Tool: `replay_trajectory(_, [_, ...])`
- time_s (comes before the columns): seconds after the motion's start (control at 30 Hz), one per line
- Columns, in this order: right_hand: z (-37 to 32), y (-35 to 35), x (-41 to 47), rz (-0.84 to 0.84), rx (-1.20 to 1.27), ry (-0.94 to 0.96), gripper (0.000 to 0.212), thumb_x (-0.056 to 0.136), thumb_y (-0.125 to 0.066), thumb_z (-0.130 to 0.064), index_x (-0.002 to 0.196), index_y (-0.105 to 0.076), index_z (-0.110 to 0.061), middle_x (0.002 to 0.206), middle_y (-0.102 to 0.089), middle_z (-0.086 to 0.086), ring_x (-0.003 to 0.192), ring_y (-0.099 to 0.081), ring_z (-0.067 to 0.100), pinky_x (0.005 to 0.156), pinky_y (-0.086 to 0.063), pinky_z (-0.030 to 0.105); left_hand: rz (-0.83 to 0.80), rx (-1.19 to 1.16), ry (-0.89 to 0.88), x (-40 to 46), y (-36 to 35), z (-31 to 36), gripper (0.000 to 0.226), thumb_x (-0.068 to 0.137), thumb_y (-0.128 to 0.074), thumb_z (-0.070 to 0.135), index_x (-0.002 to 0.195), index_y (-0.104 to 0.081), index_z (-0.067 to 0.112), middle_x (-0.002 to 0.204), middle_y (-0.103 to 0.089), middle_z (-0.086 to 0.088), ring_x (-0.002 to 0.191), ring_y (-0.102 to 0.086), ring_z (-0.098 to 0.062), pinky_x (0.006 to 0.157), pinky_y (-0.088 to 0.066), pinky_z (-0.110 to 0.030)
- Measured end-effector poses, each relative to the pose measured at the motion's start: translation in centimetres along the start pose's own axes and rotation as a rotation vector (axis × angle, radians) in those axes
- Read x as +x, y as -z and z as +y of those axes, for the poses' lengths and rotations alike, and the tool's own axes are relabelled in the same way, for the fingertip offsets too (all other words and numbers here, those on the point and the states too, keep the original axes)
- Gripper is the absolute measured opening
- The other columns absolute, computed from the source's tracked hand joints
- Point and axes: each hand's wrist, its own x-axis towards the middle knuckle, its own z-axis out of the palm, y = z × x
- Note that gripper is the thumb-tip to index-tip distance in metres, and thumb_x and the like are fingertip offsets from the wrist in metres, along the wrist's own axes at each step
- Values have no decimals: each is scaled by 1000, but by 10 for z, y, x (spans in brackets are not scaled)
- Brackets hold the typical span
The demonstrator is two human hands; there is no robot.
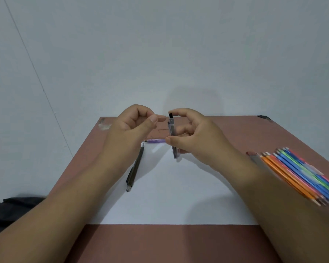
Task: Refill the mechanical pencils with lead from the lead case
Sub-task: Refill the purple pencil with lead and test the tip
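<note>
The right hand (195, 136) holds the slim clear-and-black plastic lead case (172, 136) upright above the white paper sheet (171, 190) at the middle of the reddish-brown counter (179, 243) — its left hand (130, 128) pinches a thin lead (162, 116) beside the case's top. A dark mechanical pencil (135, 166) lies on the sheet, a purple one (156, 140) at its far edge — a row of coloured pencils (300, 173) sits by the right edge.

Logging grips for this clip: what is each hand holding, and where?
Right hand grips the lead case around its middle; left hand pinches a thin lead at its end.
</note>
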Motion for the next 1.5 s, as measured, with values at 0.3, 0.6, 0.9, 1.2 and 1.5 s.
replay_trajectory(0.3, [-2, 0, -1, -14, 72, -6, 55, 83, -83, -10, 122, -60, -40, 88, -79, -1, 80, -75, 19, 83, -63, 44, -25, 9, -11, 2, 0, -4, 15, 100, -58, 16, 101, -59, 1, 114, -66, -27, 103, -62, -40, 74, -48, -21])
replay_trajectory(0.6, [-4, 5, -1, 4, 56, -3, 45, 83, -83, -14, 113, -64, -41, 83, -77, 5, 79, -73, 22, 77, -64, 43, 129, 8, -1, 4, 2, -5, 8, 100, -58, 19, 97, -61, 13, 100, -77, -1, 89, -65, -17, 79, -48, -37])
replay_trajectory(0.9, [-11, 16, -8, -250, -270, 24, 42, 80, -82, -19, 108, -72, -49, 90, -74, -19, 75, -70, 2, 74, -54, 19, 292, 65, 52, 13, 10, -15, 9, 98, -62, 24, 92, -65, 19, 91, -76, 5, 79, -62, -8, 68, -46, -24])
replay_trajectory(1.2, [-12, 16, -11, -364, -578, 38, 35, 74, -86, -48, 107, -74, -45, 90, -71, -24, 81, -64, -3, 76, -52, 22, 231, 298, -3, 10, 6, -17, 9, 94, -67, 24, 87, -69, 19, 80, -72, 6, 68, -59, 4, 62, -40, -6])
replay_trajectory(1.5, [12, 23, 7, 203, -593, 434, 19, 86, -78, -25, 104, -79, -31, 73, -63, -13, 67, -55, 0, 68, -50, 26, 108, 564, -214, 6, 3, -17, 10, 91, -72, 24, 82, -71, 28, 62, -60, 20, 58, -51, -2, 56, -36, -10])
